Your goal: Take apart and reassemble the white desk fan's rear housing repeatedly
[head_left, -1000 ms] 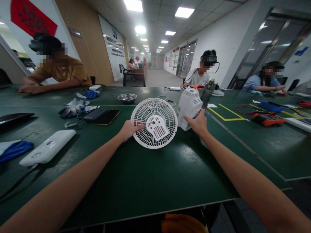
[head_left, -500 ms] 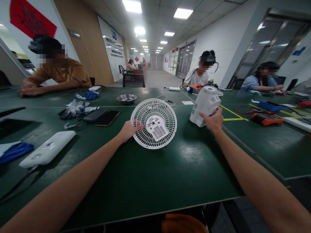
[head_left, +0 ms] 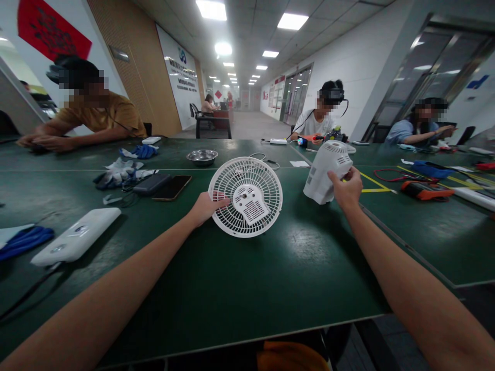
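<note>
My left hand (head_left: 207,207) is closed on the left rim of a round white fan grille (head_left: 247,203), its thumb pressed over the bars. The grille is tilted up, its slotted centre plate facing me. To the right is a white plastic fan housing (head_left: 325,172) with vent slots near its top, leaning slightly. My right hand (head_left: 346,188) grips the housing's right side, thumb on the near edge and fingers curled at the side, partly hidden. A thin white cable (head_left: 266,159) lies behind the grille.
On the green table (head_left: 247,288) lie a phone (head_left: 172,187), gloves (head_left: 118,172), a metal bowl (head_left: 202,156) and a white power bank-like device (head_left: 77,236). A multimeter (head_left: 425,189) sits right. Co-workers sit along the far side.
My right hand has carried the housing rightward, away from the grille, and its thumb has slid toward the housing's edge. My left hand and the grille have stayed in place.
</note>
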A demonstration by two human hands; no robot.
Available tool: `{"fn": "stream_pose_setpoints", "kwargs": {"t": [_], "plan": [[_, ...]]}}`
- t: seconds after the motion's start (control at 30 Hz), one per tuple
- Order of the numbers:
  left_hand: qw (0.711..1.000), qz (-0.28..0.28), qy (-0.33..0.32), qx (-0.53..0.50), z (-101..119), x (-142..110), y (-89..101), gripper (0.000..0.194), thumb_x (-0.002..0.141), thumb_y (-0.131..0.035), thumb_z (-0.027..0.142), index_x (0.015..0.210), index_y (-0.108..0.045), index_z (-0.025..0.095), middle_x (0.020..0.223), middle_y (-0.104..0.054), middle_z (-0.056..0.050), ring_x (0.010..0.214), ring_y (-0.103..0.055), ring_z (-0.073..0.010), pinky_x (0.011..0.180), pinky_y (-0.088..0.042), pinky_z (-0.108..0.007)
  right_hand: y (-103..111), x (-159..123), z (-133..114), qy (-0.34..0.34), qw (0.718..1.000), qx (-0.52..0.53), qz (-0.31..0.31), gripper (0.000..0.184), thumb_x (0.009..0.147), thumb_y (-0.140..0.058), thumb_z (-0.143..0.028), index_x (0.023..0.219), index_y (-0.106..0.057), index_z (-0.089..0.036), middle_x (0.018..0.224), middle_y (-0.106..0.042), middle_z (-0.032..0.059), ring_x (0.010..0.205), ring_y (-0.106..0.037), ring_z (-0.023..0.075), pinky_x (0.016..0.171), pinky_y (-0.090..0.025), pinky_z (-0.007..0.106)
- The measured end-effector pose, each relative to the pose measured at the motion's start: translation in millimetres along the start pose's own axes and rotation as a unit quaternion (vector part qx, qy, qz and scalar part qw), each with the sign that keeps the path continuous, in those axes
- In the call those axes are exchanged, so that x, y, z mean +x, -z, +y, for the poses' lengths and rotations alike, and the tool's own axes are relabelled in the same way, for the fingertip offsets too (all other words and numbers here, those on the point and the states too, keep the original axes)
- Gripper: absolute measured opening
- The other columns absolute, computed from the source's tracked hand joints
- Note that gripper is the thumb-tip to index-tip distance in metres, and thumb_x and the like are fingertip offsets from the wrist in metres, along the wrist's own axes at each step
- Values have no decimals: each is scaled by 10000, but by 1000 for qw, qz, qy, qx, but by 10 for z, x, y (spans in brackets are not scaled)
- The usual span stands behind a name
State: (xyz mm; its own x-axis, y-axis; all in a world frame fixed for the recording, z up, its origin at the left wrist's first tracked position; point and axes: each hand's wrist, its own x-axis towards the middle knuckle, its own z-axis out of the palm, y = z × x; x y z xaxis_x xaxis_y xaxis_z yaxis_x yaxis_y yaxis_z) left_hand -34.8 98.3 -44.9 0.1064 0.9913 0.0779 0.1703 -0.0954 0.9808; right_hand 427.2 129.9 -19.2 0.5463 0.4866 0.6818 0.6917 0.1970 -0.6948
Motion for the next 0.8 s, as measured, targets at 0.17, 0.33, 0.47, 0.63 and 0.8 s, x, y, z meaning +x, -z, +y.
{"fn": "stream_pose_setpoints", "kwargs": {"t": [0.17, 0.33, 0.47, 0.63, 0.8], "plan": [[1000, -9, 6, 7, -70, 52, 35, 313, 707, -834, 316, 940, -710, 147, 884, -757, -71, 785, -719, -214, 794, -585, -398, -4, 21, 32, -2, 999, 44, -12, 722, 682, -764, -488, 1285, -551, -153, 1192, -666, 142, 981, -651, 267, 898, -519, 459], [1000, -10, 9, 8, -83, 66, 46, 314, 714, -833, 325, 949, -713, 155, 898, -761, -73, 810, -725, -227, 796, -590, -402, -4, 26, 68, -9, 999, 48, -16, 736, 702, -745, -499, 1320, -527, -164, 1242, -644, 142, 1013, -643, 278, 909, -516, 472], [1000, -13, 11, 8, -22, 20, 27, 291, 724, -825, 314, 942, -710, 158, 894, -761, -69, 817, -725, -225, 800, -585, -398, 17, 18, 23, -14, 999, 38, 2, 733, 683, -757, -518, 1283, -546, -154, 1194, -653, 145, 952, -654, 277, 884, -524, 477], [1000, -8, 15, 13, 35, -17, 13, 281, 726, -818, 310, 935, -712, 156, 901, -761, -78, 825, -726, -230, 806, -578, -403, 54, 7, -36, -31, 999, 23, 25, 711, 664, -770, -544, 1223, -557, -159, 1080, -667, 124, 861, -656, 259, 831, -541, 468], [1000, -2, 18, 15, -5, 19, 26, 323, 696, -840, 327, 936, -713, 152, 905, -762, -83, 823, -726, -235, 802, -579, -409, 49, 3, -26, -13, 1000, 15, 10, 728, 682, -763, -543, 1259, -527, -168, 1130, -651, 132, 873, -652, 254, 839, -538, 461]]}}
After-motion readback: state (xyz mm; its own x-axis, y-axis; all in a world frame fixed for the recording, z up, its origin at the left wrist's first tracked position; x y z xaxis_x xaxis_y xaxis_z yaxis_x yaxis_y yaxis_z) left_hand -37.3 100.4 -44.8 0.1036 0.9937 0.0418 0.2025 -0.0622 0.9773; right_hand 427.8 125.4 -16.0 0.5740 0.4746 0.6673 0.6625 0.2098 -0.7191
